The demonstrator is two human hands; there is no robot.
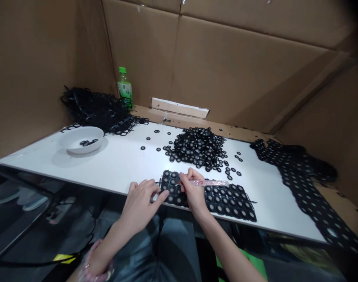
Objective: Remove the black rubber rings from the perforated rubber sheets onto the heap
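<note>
A black sheet of ring-shaped pieces (230,201) lies along the front edge of the white table. My right hand (194,190) is closed around a slim tool with a pinkish, wrapped handle (211,183), its tip over the sheet's left part. At the sheet's left end rests my left hand (143,199), thumb and fingers apart, the thumb near the sheet's edge; nothing shows in it. Behind the sheet is a heap of small black rings (198,147) with pale centres, some scattered around it.
A white bowl (81,139) with a few black pieces stands at the left. Tangled black scraps (99,109) and a green bottle (125,90) are behind it. More black sheets (305,176) hang over the right side. Cardboard walls (226,70) surround the table.
</note>
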